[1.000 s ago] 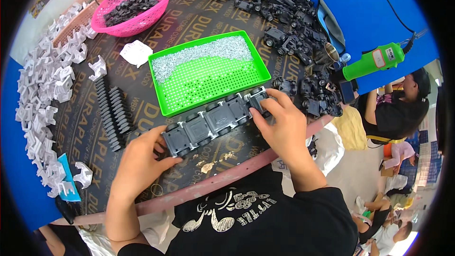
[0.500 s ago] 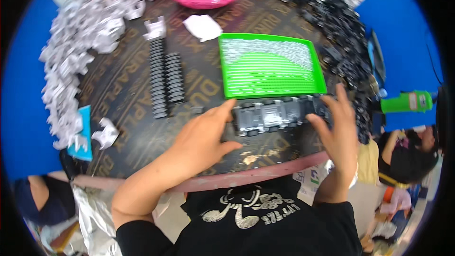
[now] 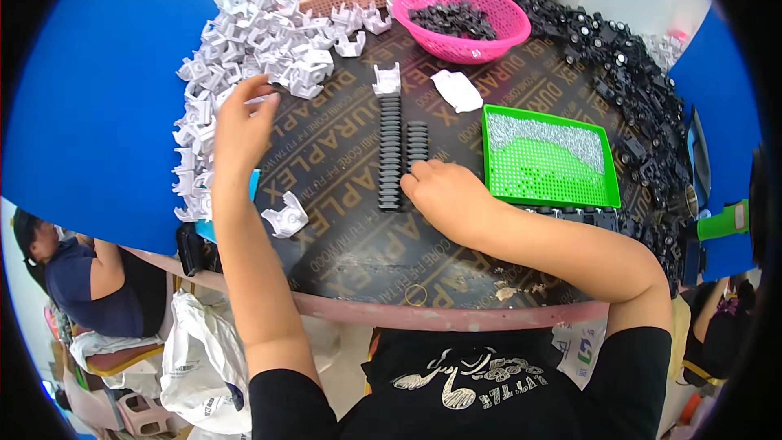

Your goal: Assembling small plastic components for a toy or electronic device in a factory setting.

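Note:
My left hand point(image 3: 244, 126) hovers at the edge of a heap of white plastic clip-like parts point(image 3: 208, 73), its fingers bent but apart from the thumb, with nothing visible in it. My right hand point(image 3: 448, 195) reaches across to the left, fingertips closed at the near end of a short row of thin black parts point(image 3: 417, 137). A longer row of the same black parts point(image 3: 390, 155) lies to the left of it, with a white clip-like part point(image 3: 387, 80) at its far end. A single white part point(image 3: 286, 216) lies near my left forearm.
A green tray point(image 3: 554, 202) holds small silver pins; black assembled pieces point(image 3: 599, 217) lie along its near side, partly behind my right forearm. A pink basket point(image 3: 464, 50) of black parts stands at the back. Black parts point(image 3: 619, 73) are heaped along the right edge.
My left hand has left the assembled pieces and moved up and left to the white heap. My right hand has swung left to the short black row. The view has shifted.

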The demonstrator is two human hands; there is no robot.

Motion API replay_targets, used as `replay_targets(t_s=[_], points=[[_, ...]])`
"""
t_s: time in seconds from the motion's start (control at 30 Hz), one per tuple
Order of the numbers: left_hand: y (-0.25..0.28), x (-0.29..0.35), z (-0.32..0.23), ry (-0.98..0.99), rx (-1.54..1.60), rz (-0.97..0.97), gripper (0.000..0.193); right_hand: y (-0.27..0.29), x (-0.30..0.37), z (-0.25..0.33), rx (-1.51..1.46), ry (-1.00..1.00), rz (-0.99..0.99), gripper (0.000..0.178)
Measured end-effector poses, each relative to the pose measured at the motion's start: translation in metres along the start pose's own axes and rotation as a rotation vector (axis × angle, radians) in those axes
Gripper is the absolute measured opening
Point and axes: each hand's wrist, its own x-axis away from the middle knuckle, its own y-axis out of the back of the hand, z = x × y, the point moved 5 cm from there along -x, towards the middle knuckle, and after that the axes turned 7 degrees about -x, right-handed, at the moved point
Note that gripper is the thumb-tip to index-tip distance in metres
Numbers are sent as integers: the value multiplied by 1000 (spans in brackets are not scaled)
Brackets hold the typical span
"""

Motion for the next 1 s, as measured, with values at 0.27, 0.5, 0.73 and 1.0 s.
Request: replay_targets(t_s=[0.27, 0.5, 0.73, 1.0], points=[[-153, -74, -6, -562, -352, 480, 87, -6, 21, 7, -137, -120, -61, 8], [-190, -91, 24, -334, -202, 600, 81, -9, 22, 9, -217, -238, -53, 20], [-123, -38, -52, -72, 72, 396, 71, 4, 45, 6, -325, -216, -204, 19], [-94, 88, -118, -283, 643, 303, 74, 87, 67, -48, -1298, -392, -871, 20]])
